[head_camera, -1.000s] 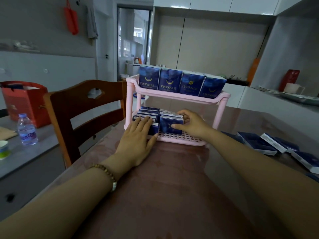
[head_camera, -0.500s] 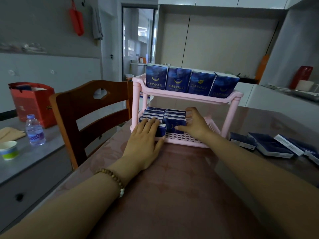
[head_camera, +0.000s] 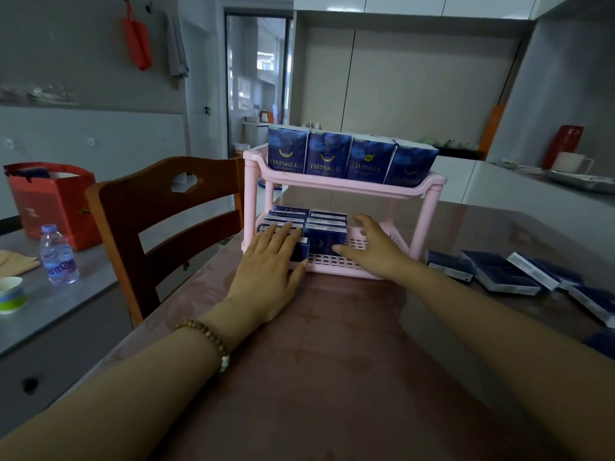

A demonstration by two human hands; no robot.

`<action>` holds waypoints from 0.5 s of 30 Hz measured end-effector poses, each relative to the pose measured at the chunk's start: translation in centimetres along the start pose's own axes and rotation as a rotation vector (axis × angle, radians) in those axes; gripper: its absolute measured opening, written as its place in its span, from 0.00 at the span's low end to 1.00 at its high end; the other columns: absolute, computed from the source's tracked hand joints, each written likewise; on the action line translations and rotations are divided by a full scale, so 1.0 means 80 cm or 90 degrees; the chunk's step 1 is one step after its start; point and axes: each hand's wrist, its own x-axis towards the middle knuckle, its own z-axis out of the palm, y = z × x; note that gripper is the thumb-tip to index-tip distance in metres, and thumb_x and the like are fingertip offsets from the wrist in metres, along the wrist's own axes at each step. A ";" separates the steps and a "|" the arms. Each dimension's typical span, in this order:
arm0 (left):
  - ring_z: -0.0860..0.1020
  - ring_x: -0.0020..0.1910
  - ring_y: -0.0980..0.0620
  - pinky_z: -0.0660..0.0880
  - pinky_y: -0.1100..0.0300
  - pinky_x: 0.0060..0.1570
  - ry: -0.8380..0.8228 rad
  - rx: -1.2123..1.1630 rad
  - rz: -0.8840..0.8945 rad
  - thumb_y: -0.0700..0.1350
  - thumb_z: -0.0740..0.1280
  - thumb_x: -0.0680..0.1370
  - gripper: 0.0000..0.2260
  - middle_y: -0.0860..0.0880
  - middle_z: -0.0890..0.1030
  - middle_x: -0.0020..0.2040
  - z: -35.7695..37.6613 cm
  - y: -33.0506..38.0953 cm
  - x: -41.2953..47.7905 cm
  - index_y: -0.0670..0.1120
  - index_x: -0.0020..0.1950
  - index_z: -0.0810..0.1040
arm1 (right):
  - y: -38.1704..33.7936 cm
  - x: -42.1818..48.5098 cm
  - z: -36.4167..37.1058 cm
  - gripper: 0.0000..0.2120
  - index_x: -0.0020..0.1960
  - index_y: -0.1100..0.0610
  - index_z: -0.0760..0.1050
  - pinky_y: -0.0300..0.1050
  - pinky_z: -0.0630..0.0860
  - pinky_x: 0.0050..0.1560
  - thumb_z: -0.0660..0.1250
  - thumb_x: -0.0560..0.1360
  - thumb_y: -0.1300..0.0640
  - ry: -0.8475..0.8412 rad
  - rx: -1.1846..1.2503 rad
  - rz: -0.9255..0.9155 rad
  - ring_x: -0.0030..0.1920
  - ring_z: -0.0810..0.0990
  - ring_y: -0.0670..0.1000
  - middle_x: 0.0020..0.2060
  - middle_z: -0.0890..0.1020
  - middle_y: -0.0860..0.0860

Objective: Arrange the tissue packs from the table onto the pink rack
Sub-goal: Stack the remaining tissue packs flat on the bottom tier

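We treat each tissue pack as a light, soft load: thin film over folded paper, likely to yield under pressure and to slide easily against its neighbours. We advise taking hold across the two long narrow edges, thumb on one side and fingers on the other, with moderate pressure only. A hard squeeze would probably crease the wrap. The film looks smooth, so a pack lifted by one corner may slip.

The pink rack (head_camera: 424, 224) stands at the centre of the frame on the table (head_camera: 332, 361). Its upper shelf carries four upright packs (head_camera: 327, 156) in a row. Its lower shelf holds the stacked packs (head_camera: 324, 239) in two columns at the left end, with bare grid at the right end. The loose tissue packs (head_camera: 502, 277) lie flat at the right edge of the frame, well apart from both hands.

The left hand (head_camera: 269, 261) lies flat, fingers straight and together, pressing on the top and front of the left column; it grips nothing. The right hand (head_camera: 372, 247) is spread and relaxed beside the right column, thumb tip touching the lower front of the nearest pack. We cannot tell whether its fingers touch the column's side. It holds nothing.

We judge the current step to be squaring the lower columns. The next pack to fetch lies right of the right hand, beyond the rack's post.
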 end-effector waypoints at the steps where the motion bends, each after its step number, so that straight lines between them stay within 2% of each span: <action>1: 0.55 0.76 0.47 0.45 0.54 0.74 0.003 0.007 0.005 0.62 0.39 0.73 0.35 0.47 0.60 0.76 0.000 0.000 0.000 0.47 0.75 0.57 | -0.006 -0.011 -0.006 0.35 0.73 0.59 0.55 0.34 0.59 0.63 0.69 0.74 0.54 -0.012 -0.008 -0.021 0.70 0.62 0.50 0.72 0.63 0.54; 3: 0.54 0.76 0.47 0.45 0.54 0.74 -0.002 0.021 0.010 0.62 0.39 0.73 0.35 0.47 0.59 0.76 -0.003 0.004 -0.001 0.47 0.76 0.57 | -0.015 -0.037 -0.023 0.32 0.74 0.58 0.55 0.25 0.55 0.57 0.67 0.75 0.56 -0.037 -0.036 -0.074 0.66 0.61 0.42 0.71 0.64 0.51; 4: 0.54 0.76 0.47 0.45 0.54 0.74 0.000 0.025 0.018 0.62 0.39 0.74 0.34 0.47 0.60 0.76 -0.004 0.008 -0.002 0.47 0.76 0.57 | -0.017 -0.051 -0.032 0.32 0.74 0.56 0.55 0.24 0.54 0.57 0.66 0.75 0.55 -0.045 -0.064 -0.100 0.64 0.61 0.41 0.70 0.64 0.50; 7: 0.55 0.76 0.48 0.43 0.57 0.71 -0.005 0.024 0.053 0.62 0.41 0.74 0.33 0.48 0.61 0.76 -0.012 0.028 -0.006 0.49 0.75 0.58 | -0.012 -0.092 -0.064 0.31 0.73 0.50 0.56 0.30 0.58 0.63 0.66 0.75 0.51 -0.073 -0.133 -0.145 0.66 0.62 0.41 0.71 0.63 0.47; 11: 0.55 0.76 0.51 0.42 0.60 0.69 -0.065 -0.008 0.116 0.64 0.38 0.72 0.35 0.51 0.58 0.76 -0.017 0.068 -0.015 0.51 0.76 0.55 | 0.007 -0.152 -0.117 0.33 0.73 0.41 0.54 0.41 0.57 0.73 0.65 0.73 0.41 -0.112 -0.213 -0.112 0.71 0.54 0.37 0.74 0.53 0.36; 13: 0.58 0.75 0.50 0.43 0.59 0.69 -0.075 0.007 0.165 0.65 0.40 0.73 0.34 0.50 0.61 0.75 -0.014 0.092 -0.020 0.51 0.75 0.58 | 0.021 -0.182 -0.148 0.34 0.73 0.37 0.50 0.39 0.53 0.72 0.63 0.72 0.38 -0.125 -0.290 -0.087 0.71 0.51 0.36 0.71 0.49 0.31; 15: 0.60 0.74 0.49 0.44 0.58 0.69 -0.080 0.000 0.201 0.65 0.41 0.74 0.34 0.49 0.64 0.74 -0.010 0.118 -0.020 0.50 0.74 0.60 | 0.041 -0.211 -0.179 0.35 0.73 0.37 0.48 0.37 0.51 0.70 0.61 0.71 0.36 -0.112 -0.348 -0.043 0.69 0.50 0.34 0.70 0.49 0.30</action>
